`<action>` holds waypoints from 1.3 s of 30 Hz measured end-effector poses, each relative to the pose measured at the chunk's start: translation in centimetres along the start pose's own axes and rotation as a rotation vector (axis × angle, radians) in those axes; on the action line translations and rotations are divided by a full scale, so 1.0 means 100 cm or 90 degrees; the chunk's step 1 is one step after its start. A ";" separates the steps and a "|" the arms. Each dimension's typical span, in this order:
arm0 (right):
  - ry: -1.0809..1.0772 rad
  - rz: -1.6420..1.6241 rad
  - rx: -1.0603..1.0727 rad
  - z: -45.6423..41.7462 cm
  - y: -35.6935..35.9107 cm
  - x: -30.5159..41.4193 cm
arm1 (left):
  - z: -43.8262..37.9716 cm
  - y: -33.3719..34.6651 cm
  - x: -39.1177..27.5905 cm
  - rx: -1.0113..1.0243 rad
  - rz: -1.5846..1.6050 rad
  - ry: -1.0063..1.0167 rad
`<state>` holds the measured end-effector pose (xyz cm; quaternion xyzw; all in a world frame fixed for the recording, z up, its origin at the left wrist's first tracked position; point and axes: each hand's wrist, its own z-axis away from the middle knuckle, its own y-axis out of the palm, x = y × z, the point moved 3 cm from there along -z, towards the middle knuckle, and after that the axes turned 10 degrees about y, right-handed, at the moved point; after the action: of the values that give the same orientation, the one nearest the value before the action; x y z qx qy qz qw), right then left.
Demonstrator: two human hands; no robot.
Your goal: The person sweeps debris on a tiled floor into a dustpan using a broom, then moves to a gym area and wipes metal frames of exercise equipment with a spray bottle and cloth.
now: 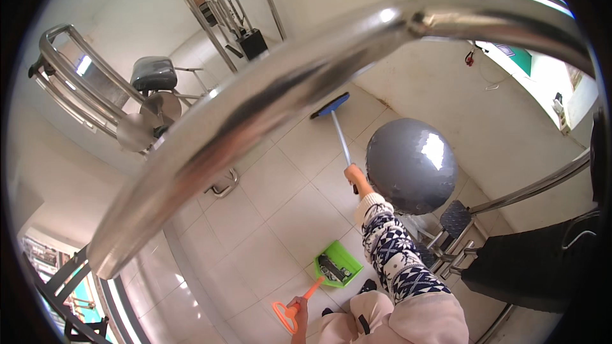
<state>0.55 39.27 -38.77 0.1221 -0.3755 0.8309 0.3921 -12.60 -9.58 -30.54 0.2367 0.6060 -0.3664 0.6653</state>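
My right hand [355, 175] is closed around the handle of a broom [340, 129]. The arm is stretched forward, and the blue head with dark bristles rests by the base of the wall, beyond a large grey exercise ball [412, 166]. Lower in the view, my left hand [300, 313] grips the orange handle of a dustpan. Its green pan [351, 272] is at the floor near my feet, holding dark and grey debris that I cannot identify.
A thick metal tube [267, 86] arches across the view close to the camera. Gym equipment with a black padded seat [154, 73] stands at the upper left. A black pad [521, 263] and a footplate [455, 216] are at the right. A metal foot [227, 184] rests on the tiles.
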 end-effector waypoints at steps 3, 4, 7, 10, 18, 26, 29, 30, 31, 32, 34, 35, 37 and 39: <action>0.098 0.023 0.005 -0.068 -0.015 -0.076 | -0.005 0.034 -0.011 0.061 0.016 0.010; 0.136 -0.022 -0.130 -0.108 -0.105 -0.134 | -0.014 0.083 -0.022 0.151 0.091 0.053; 0.126 0.186 0.113 0.028 0.080 -0.155 | 0.007 -0.002 0.004 -0.049 -0.037 0.033; 0.095 0.184 0.089 0.144 0.050 -0.212 | 0.007 -0.014 0.025 -0.025 -0.082 -0.035; 0.196 0.221 0.164 0.394 -0.028 -0.310 | -0.019 -0.014 0.095 0.103 0.042 -0.050; 0.163 0.030 0.158 0.479 -0.044 -0.337 | -0.017 -0.001 0.026 0.204 -0.169 -0.054; 0.154 -0.089 0.183 0.475 -0.034 -0.334 | -0.007 0.007 -0.007 0.239 -0.248 -0.003; 0.128 -0.115 0.197 0.465 -0.023 -0.325 | -0.013 -0.002 0.013 0.210 -0.272 0.026; 0.089 -0.100 0.166 0.454 -0.017 -0.311 | -0.016 -0.009 0.029 0.188 -0.296 0.050; 0.056 -0.088 0.130 0.442 -0.014 -0.297 | -0.016 -0.008 0.035 0.200 -0.287 0.047; 0.040 0.030 0.107 0.400 -0.009 -0.282 | -0.018 -0.001 0.037 0.224 -0.268 0.044; -0.003 0.113 0.055 0.371 -0.001 -0.283 | -0.019 0.000 0.043 0.232 -0.267 0.049; -0.006 0.238 -0.027 0.344 0.014 -0.279 | -0.027 -0.009 0.061 0.235 -0.268 0.058; 0.067 0.294 -0.022 0.338 0.017 -0.288 | -0.028 -0.013 0.074 0.226 -0.267 0.073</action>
<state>15.24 -1.92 -30.74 -0.0176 -0.3867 0.8972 0.2125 -15.35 -9.77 -38.09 0.2391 0.6049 -0.5824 0.4876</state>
